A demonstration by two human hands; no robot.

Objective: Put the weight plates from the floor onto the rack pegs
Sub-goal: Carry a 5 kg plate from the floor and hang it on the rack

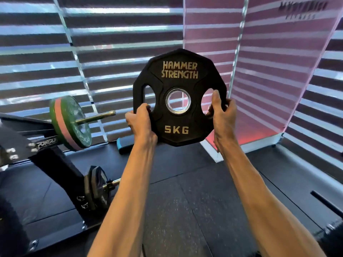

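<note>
Our left hand (143,120) and right hand (221,111) are each clamped through a side hole of the 5 kg plate (179,71), held upright in the air well apart from the rack pegs (100,115) on our left, so we fear that a badly aimed push may strike a peg end and loosen our grip.

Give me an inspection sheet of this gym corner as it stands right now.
Surface: dark rubber floor.
Job's things: 5 kg plate held upright in the air; upper peg carries green and pink plates, lower peg one black plate.
Clutter: blue-edged pad on the floor by the blinds.
Grippers: left hand and right hand each grip a handle hole.
Cables: nothing seen.
Surroundings: striped blinds; black rack at left.
</note>
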